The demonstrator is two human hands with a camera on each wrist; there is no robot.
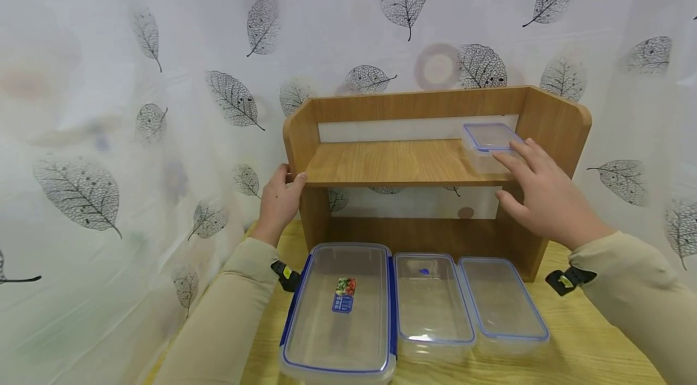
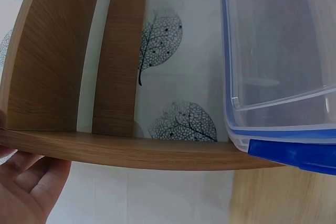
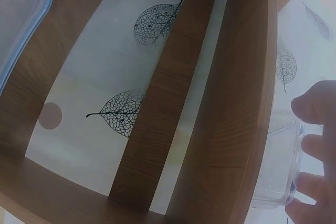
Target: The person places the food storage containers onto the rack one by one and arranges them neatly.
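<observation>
In the head view a small wooden desk shelf (image 1: 381, 161) with two levels stands on the table. My left hand (image 1: 279, 203) holds its left side panel, thumb on the front edge and fingers around the outer side; the left wrist view shows those fingers (image 2: 39, 182) by the panel. A small clear container (image 1: 484, 158) with a blue-rimmed lid sits at the right end of the upper level. My right hand (image 1: 541, 191) rests its spread fingers against the container's front right, the thumb apart from it. In the right wrist view, fingertips (image 3: 310, 182) touch the container's edge (image 3: 278, 161).
Before the shelf lie a large clear container (image 1: 348, 336) with blue side clips and two smaller lidded containers, a middle one (image 1: 432, 306) and a right one (image 1: 503, 300), side by side on the yellow wood-grain table (image 1: 588, 336). A leaf-patterned curtain (image 1: 354, 22) hangs behind.
</observation>
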